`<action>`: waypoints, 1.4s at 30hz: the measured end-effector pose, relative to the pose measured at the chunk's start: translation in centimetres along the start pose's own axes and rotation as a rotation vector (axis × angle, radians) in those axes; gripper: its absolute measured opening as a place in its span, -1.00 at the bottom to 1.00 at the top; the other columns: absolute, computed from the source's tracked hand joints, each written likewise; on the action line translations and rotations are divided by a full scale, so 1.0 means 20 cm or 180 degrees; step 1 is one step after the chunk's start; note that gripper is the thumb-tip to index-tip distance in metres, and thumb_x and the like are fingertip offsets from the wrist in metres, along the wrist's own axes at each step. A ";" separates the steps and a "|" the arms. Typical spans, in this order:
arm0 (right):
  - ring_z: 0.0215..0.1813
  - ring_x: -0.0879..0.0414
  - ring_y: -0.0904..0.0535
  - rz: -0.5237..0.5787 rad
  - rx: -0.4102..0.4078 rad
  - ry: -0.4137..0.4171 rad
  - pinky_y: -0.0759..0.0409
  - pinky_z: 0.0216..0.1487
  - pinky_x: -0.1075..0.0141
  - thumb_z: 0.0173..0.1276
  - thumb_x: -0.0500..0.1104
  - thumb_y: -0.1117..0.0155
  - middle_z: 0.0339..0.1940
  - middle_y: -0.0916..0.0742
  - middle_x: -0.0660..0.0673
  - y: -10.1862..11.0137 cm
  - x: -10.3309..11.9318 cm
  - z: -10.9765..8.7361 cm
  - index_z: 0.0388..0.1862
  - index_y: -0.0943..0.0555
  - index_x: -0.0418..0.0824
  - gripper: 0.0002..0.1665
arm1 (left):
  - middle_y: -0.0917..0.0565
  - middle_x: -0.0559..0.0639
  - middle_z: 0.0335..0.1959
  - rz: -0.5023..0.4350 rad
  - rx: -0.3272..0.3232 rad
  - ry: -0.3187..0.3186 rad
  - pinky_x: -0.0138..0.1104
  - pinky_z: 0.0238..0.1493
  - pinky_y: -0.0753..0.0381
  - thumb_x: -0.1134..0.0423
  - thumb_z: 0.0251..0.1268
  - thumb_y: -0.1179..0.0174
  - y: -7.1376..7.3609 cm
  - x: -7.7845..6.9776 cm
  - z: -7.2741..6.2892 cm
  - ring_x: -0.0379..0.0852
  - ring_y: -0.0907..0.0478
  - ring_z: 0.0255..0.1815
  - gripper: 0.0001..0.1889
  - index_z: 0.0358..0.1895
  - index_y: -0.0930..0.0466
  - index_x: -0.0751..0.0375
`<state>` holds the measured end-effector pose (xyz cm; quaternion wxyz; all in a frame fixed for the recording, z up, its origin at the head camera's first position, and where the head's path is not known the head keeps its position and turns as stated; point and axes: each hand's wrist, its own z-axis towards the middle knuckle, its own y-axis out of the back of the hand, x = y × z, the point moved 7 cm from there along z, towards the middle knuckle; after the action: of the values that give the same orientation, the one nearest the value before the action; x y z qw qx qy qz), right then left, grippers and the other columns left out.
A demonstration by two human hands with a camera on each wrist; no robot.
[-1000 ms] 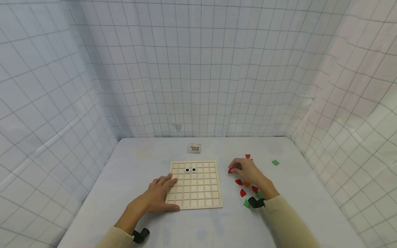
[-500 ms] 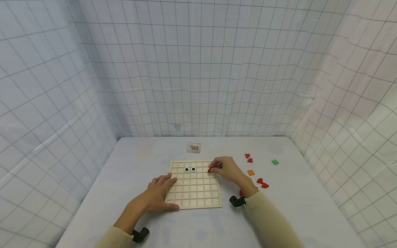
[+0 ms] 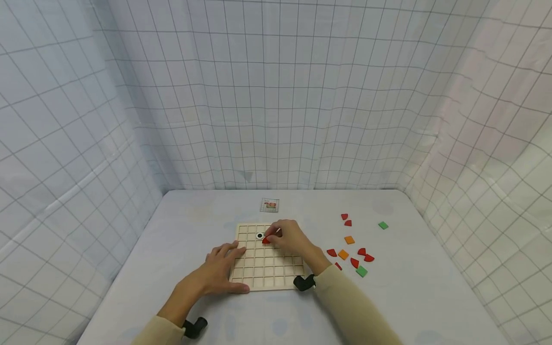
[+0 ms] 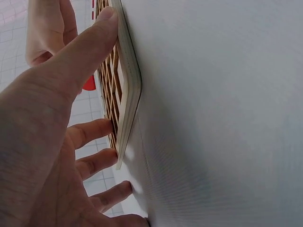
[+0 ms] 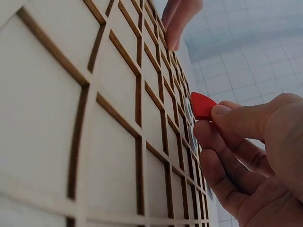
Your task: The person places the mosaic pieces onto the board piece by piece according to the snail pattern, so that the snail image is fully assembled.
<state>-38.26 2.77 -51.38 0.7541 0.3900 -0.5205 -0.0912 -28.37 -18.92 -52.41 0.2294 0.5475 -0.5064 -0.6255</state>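
Curtain: gridded white curtain, behind the table and along both sides; dark lines, soft folds.
Table: white table, across the lower part of the head view; the board and small pieces lie on it.
Sleeves: pale sleeves, one on each forearm, reaching in from the near side.
Board: pale wooden board, flat near the middle; square cells with dark-brown walls.
Left hand: left hand, at the board's left side; fingers spread; thumb on the near edge by the corner, two fingertips meeting the board, two more lying past its edge in the left wrist view.
Right hand: right hand, above the board; thumb and forefinger pinching a red quarter piece, other fingers curled.
Card: picture card, just beyond the board's far edge; print too small to make out.
Squares: orange squares, two; green squares, two; all right of the board.
Discs: eye discs, two, side by side in the board's far part; one mostly hidden by the right hand in the head view.
Wedges: loose red wedges, seven, scattered right of the board; the pinched one at the fingertips, left of the palm, by the discs; contact with the board, cannot tell.
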 end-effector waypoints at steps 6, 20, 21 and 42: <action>-0.10 0.14 -0.84 -0.0029 -0.0033 0.0229 -0.80 0.03 0.38 0.64 -0.26 -0.56 -0.06 -0.95 -0.13 -0.07 0.05 0.05 -0.02 -0.91 -0.19 -0.94 | -0.32 0.32 0.87 -0.0010 0.0024 0.0020 0.64 0.64 -0.32 -0.40 0.14 -0.76 0.01 0.00 0.00 0.62 -0.28 0.77 0.25 0.81 -0.40 0.12; -0.19 0.30 -0.72 -0.0258 0.0048 0.0043 -0.73 -0.04 0.36 0.66 -0.24 -0.56 -0.15 -0.94 -0.02 -0.10 0.05 0.06 -0.06 -0.95 -0.12 -0.91 | -0.33 0.35 0.84 -0.0063 0.0019 -0.0061 0.62 0.60 -0.36 -0.36 0.14 -0.77 0.02 -0.01 0.00 0.65 -0.31 0.73 0.25 0.80 -0.41 0.17; -0.19 0.30 -0.71 -0.0257 0.0056 0.0026 -0.72 -0.04 0.36 0.66 -0.24 -0.55 -0.15 -0.94 -0.02 -0.10 0.06 0.06 -0.05 -0.95 -0.12 -0.91 | -0.33 0.35 0.85 -0.0062 0.0025 -0.0048 0.62 0.61 -0.35 -0.37 0.14 -0.77 0.02 -0.01 0.00 0.64 -0.31 0.73 0.25 0.80 -0.40 0.16; -0.21 0.32 -0.66 -0.0539 0.0000 0.0285 -0.73 -0.09 0.37 0.62 -0.24 -0.58 -0.20 -0.87 -0.02 -0.12 0.05 0.09 -0.14 -0.99 -0.15 -0.89 | -0.37 0.37 0.81 0.0007 -0.0036 -0.0131 0.67 0.55 -0.37 -0.44 0.14 -0.73 0.02 -0.01 0.01 0.65 -0.34 0.70 0.25 0.78 -0.42 0.17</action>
<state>-38.73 -0.33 -52.11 0.7662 0.4363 -0.4515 -0.1371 -28.60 -18.92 -52.04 0.2227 0.5327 -0.5081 -0.6392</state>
